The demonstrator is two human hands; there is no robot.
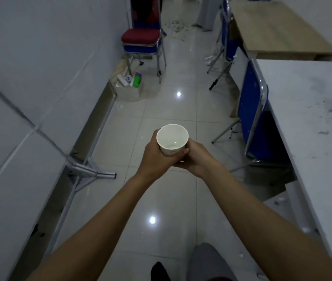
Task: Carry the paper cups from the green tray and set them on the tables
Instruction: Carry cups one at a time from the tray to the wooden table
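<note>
A white paper cup (172, 139) is held upright in front of me over the tiled aisle, its open mouth facing the camera and its inside looking empty. My left hand (154, 157) wraps its left side and my right hand (195, 159) wraps its right side and bottom. A long white table (9, 118) runs along my left. Another white table (313, 110) with grey smudges stands on my right, and a wooden table (278, 31) lies beyond it. The green tray is not in view.
A blue folding chair (250, 114) is tucked at the right table, another blue chair (227, 33) farther back. Stacked red and blue chairs (141, 43) stand at the far left, with a bag of items (129, 86) on the floor. The tiled aisle (161, 110) runs ahead.
</note>
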